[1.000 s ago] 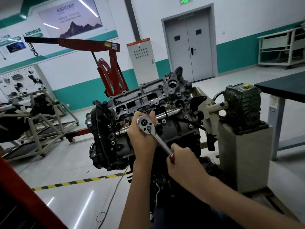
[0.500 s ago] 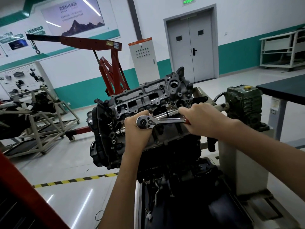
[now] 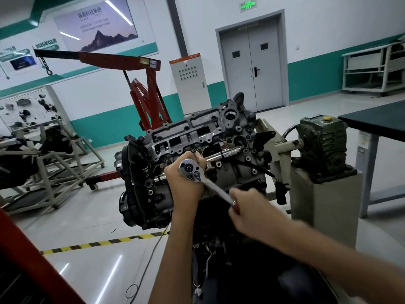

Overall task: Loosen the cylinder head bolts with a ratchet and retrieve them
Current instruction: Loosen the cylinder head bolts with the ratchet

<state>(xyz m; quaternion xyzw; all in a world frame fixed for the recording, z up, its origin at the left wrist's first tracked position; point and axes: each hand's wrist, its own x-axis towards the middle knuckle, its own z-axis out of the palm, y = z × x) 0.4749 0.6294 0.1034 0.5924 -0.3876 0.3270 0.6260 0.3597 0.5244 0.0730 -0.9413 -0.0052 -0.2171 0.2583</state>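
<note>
A grey engine with its cylinder head (image 3: 192, 137) sits tilted on a stand in the middle of the view. A chrome ratchet (image 3: 192, 171) is set against the head, its handle slanting down to the right. My left hand (image 3: 183, 183) is wrapped around the ratchet's head and the socket behind it. My right hand (image 3: 247, 207) grips the red-tipped end of the handle, low and to the right. The bolt under the socket is hidden by my left hand. Several bolt heads (image 3: 219, 164) show along the head's edge.
A green gearbox (image 3: 322, 143) on a grey pedestal stands to the right of the engine. A dark table (image 3: 377, 121) is at far right. A red engine hoist (image 3: 140, 84) stands behind, metal stands with parts (image 3: 50, 163) at left. A yellow-black floor line (image 3: 98, 243) and a cable (image 3: 144, 270) lie below.
My right hand has swung the ratchet handle from level at the right down to the lower right. My left hand has stayed on the ratchet head.
</note>
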